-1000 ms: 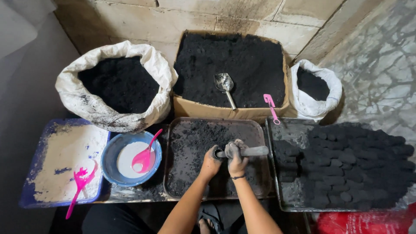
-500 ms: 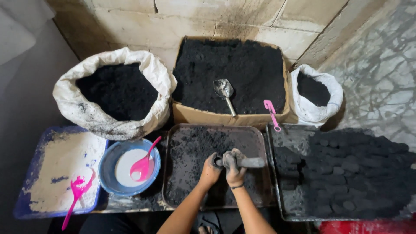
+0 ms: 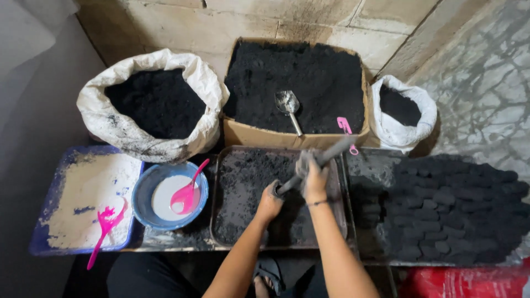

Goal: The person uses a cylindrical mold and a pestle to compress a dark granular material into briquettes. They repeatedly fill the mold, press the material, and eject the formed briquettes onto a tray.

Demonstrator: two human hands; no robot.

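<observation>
My left hand (image 3: 269,204) is closed around a small dark cylinder mould (image 3: 277,191) over the middle metal tray (image 3: 221,187), which holds loose black powder. My right hand (image 3: 312,175) grips a grey metal rod (image 3: 326,157) that slants up to the right, its lower end in the mould. Both hands are smeared black. To the right, a second tray (image 3: 364,165) carries a heap of pressed black briquettes (image 3: 452,209).
Behind the trays stand a white sack of black powder (image 3: 152,105), a cardboard box of powder (image 3: 298,83) with a metal scoop (image 3: 288,107) and a pink tool (image 3: 346,131), and a small white sack (image 3: 402,110). Left: blue bowl with pink spoon (image 3: 171,196), blue tray of white powder (image 3: 83,198).
My right hand has lifted and swung the rod from lying level to slanting up toward the right. My left hand stays on the mould. The view shifted slightly.
</observation>
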